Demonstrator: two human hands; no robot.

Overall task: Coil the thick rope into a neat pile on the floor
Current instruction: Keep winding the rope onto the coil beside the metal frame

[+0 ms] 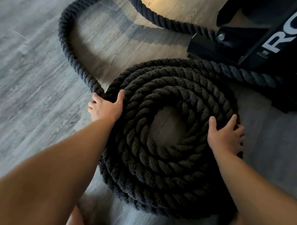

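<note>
A thick black twisted rope lies in a round coil of several turns on the grey wood floor, with a bare gap of floor in its middle. A loose length of the rope leaves the coil's left side, loops up and away across the floor, and runs to the top right. My left hand grips the rope where the loose length meets the coil's left edge. My right hand lies flat with spread fingers on the coil's right side.
A black metal gym frame with white lettering stands at the upper right, and another stretch of rope passes under its base. Grey plank floor spreads to the left. My knees show at the bottom edge.
</note>
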